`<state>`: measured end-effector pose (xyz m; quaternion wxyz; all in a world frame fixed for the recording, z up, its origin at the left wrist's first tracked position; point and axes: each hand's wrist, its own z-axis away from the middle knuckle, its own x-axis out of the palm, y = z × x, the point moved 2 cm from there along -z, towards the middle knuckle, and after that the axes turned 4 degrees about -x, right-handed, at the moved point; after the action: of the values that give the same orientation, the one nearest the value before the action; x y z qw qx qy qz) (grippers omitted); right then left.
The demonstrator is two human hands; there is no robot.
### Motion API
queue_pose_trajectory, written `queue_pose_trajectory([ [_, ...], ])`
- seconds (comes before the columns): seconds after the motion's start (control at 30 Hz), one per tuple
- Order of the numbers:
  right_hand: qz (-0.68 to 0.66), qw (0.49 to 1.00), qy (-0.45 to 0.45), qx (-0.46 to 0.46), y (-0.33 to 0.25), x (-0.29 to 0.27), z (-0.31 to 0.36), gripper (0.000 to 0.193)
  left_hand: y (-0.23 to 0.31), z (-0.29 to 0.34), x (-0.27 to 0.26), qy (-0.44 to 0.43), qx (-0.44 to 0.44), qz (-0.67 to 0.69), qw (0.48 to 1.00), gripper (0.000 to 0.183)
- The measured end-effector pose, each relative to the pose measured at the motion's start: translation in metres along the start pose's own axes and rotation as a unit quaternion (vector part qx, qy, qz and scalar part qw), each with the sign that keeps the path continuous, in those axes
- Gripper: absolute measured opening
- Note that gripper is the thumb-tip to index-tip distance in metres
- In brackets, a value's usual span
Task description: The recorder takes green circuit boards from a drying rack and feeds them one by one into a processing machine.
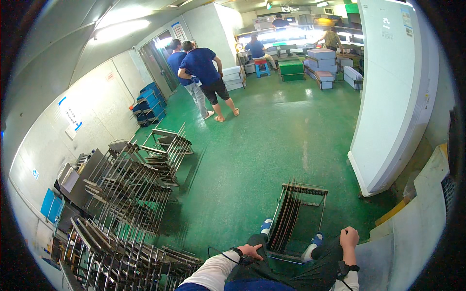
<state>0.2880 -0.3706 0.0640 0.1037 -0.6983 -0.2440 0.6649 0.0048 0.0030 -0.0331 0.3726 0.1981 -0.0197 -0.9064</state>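
Metal, open-framed rectangular rack (313,191) on glossy green floor (272,140), between the feet (266,226). Thin dark slats (286,220) inside, filling rack's left part. Left of rack's near end, left hand (251,251) released, spread on dark trouser leg (257,272); right of rack, right hand (349,237) curled, impossible to tell if grasping anything. Further left of rack, crowded metal frames (128,189); far beyond, stacked blue crates (151,103), contents indistinct.

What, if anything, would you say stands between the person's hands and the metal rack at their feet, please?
In this view, the left leg lies between the left hand and the metal rack, and the right leg between the right hand and the rack. Nothing else visible stands between.
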Motion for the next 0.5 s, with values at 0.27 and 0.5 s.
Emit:
queue_pose_trajectory([
  [0.27,0.029,0.997,-0.072,0.018,-0.019,0.011,-0.020,0.027,-0.025,-0.022,0.000,0.052,0.072,0.047,0.995,0.113],
  [0.5,-0.066,0.988,-0.137,0.014,-0.033,0.046,-0.049,0.032,0.017,0.002,-0.021,0.073,0.033,0.005,0.997,0.121],
])
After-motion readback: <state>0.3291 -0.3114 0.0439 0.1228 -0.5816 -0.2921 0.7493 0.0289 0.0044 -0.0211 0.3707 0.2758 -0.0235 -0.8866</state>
